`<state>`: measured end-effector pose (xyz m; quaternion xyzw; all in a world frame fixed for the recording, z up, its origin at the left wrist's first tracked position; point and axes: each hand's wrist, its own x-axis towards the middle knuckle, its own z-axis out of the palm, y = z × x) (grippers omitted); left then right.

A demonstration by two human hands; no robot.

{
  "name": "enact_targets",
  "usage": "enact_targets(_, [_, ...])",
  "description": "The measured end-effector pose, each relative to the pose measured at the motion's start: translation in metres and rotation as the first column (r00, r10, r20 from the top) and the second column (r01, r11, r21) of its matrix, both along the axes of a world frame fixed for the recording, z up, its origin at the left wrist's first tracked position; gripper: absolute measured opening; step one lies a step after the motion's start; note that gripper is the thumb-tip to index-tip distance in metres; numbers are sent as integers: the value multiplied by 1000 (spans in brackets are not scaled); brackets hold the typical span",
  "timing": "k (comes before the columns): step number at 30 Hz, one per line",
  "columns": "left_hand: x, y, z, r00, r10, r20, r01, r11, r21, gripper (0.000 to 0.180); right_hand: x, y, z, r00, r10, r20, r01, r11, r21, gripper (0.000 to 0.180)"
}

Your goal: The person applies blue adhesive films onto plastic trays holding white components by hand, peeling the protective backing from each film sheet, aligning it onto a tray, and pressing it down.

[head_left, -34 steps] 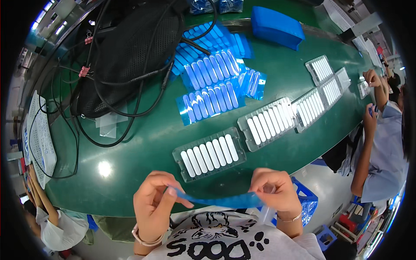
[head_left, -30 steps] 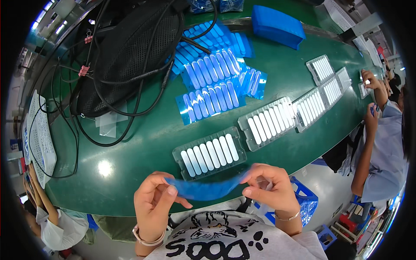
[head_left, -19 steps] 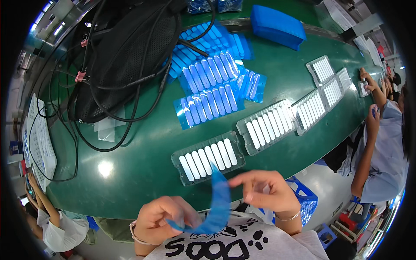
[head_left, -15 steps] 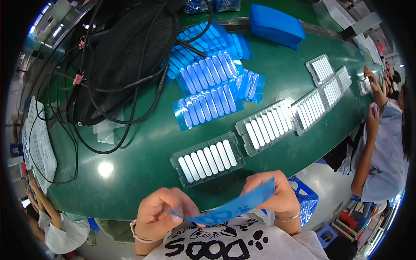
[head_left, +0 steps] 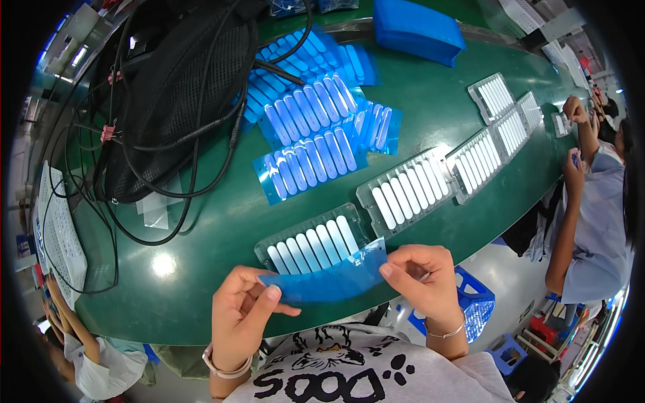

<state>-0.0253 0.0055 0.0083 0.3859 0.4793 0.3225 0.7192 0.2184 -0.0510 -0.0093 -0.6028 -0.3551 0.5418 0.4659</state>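
A blue translucent film sheet [head_left: 329, 282] stretches between my two hands, over the near edge of the closest clear tray [head_left: 263, 250]. My left hand [head_left: 245, 305] pinches the sheet's left end between thumb and fingers. At its right end, my right hand [head_left: 424, 277] pinches the corner. White rounded strips [head_left: 316, 242] lie in a row in that tray, their lower ends behind the film. Just right of it stands a second clear tray [head_left: 406, 191] with similar white strips, and several more trays curve away to the far right.
Blue sheets with oblong shapes [head_left: 312, 161] are piled behind the trays. A black mesh bag [head_left: 181, 101] with loose cables covers the left. A blue bin-like box [head_left: 418, 32] stands at the back. Co-workers sit at both sides; one person's hand [head_left: 574, 109] is at the far right.
Both hands have moved up and away from my body, bringing the film from near my shirt to the closest tray. The film now hangs flatter, facing me.
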Motion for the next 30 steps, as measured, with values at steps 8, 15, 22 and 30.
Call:
enact_targets(8, [3, 5, 0, 965, 62, -255, -56, 998, 27, 13, -15, 26, -1, 889, -54, 455, 34, 998, 53, 13])
enact_targets(15, [-4, 10, -5, 959, 60, -278, -66, 998, -13, 11, -14, 34, 10, 863, 16, 505, 14, 998, -55, 18])
enact_targets(22, [-3, 12, -10, 943, 97, -318, -91, 995, 32, 13, -14, 39, 16, 797, 93, 597, -40, 994, -101, 20])
enact_targets(30, [-2, 14, -10, 940, 61, -336, -51, 998, 38, 12, -11, 38, 14, 751, 136, 647, -81, 990, -114, 17])
